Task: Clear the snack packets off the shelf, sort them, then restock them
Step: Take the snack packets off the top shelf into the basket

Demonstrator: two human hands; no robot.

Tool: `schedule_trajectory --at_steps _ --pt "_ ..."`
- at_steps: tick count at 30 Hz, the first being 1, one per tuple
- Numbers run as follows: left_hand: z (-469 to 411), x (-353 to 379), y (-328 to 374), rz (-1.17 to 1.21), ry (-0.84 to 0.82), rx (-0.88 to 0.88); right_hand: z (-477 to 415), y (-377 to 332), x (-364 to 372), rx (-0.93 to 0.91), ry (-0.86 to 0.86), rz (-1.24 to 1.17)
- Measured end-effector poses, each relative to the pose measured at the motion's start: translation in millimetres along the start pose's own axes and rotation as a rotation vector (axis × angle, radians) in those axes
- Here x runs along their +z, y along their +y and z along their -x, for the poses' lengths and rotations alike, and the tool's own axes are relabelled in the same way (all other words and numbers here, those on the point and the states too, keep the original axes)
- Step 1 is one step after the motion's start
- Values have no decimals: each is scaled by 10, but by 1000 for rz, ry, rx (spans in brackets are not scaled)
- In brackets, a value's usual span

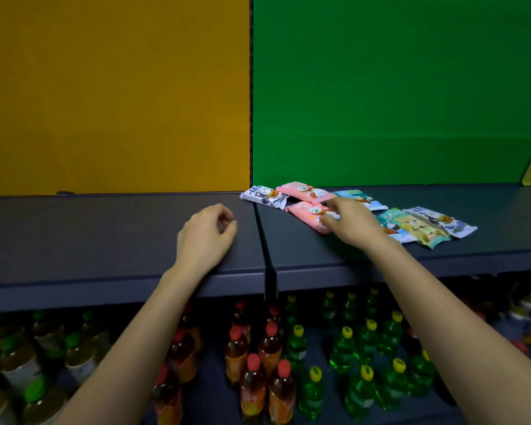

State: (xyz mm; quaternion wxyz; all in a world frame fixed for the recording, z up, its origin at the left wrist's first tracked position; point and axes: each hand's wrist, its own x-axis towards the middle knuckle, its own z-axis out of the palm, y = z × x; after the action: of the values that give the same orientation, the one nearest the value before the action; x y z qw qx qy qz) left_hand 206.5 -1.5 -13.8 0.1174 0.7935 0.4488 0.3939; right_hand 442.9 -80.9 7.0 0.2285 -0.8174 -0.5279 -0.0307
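Head view: left hand [207, 237] rests on the dark shelf [105, 234] at centre frame, fingers loosely curled, thumb near forefinger, holding nothing. Right hand [351, 223], right of centre, lies on the nearer pink packet [305, 214], thumb and fingertips touching its wrapper; cannot tell whether it pinches or only presses.

Snack packets lie flat in a loose row on the shelf's right board: white-and-blue packet [262, 196] at the seam, farther pink packet [304, 191], light-blue packet [364, 200], teal-and-yellow packet [419, 231], pale blue packet [446, 221], some overlapping. Wrappers glossy, crimped at the ends, with cartoon prints.

Shelf top matte, two boards meeting at a gap. Orange back panel [105, 87] upper left, green back panel [396, 87] upper right.

Below: red-capped amber bottles [253, 381], yellow-capped green bottles [362, 391], blurred green-lidded containers [28, 381] lower left.
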Motion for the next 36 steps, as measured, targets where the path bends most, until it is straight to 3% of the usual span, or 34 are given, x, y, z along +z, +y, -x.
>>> schedule_trajectory --at_steps 6,11,15,21,27,31,36 --pt "-468 247 -96 -44 -90 -81 -427 -154 186 193 -193 279" --pt "-829 472 -161 -61 -192 -173 -639 -223 201 170 -333 50" --pt "-1093 686 -135 -77 -259 -242 -651 -152 226 49 -140 -225" --pt "-1344 990 87 -44 -266 -351 -606 41 220 126 228 -647" --pt "-1603 1226 127 -113 -269 -399 -660 108 272 151 308 -536" --pt "-1736 1197 75 80 -357 -504 -654 136 332 155 269 -429" --pt "-1670 959 -53 295 -156 -462 -660 138 346 150 263 -407"
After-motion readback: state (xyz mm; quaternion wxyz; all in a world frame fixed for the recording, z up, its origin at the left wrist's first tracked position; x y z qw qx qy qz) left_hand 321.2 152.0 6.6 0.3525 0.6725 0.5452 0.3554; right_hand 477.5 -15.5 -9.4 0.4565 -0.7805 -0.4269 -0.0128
